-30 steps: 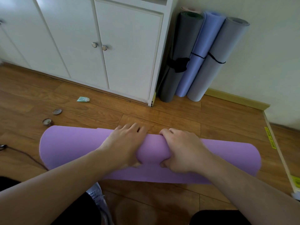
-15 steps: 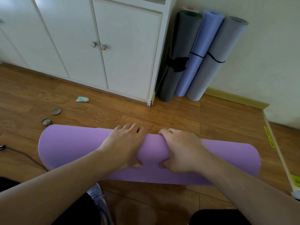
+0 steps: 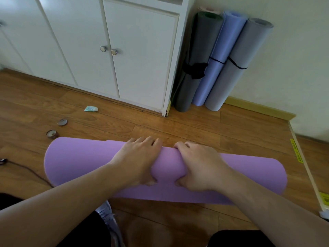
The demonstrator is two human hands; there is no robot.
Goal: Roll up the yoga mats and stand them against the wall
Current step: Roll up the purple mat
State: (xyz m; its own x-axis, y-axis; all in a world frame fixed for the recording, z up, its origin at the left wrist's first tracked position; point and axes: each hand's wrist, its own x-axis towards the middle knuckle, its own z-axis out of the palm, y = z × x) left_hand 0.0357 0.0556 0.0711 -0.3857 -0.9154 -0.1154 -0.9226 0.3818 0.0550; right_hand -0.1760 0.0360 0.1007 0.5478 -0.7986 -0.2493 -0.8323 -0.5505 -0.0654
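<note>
Both hands clasp the middle of the purple mat point(image 3: 74, 163), the left hand point(image 3: 137, 163) and the right hand point(image 3: 201, 168) side by side, fingers curled over the far side and thumbs tucked under the near one. The roll lies on the wood floor point(image 3: 178, 127), its long axis running left to right. Three rolled mats point(image 3: 215, 68) lean against the wall point(image 3: 293, 68) ahead to the right, nearer the right hand.

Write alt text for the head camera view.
Both hands, left hand and right hand, grip a rolled purple yoga mat lying on the wooden floor. Three rolled mats lean against the wall beside a white cabinet.
</note>
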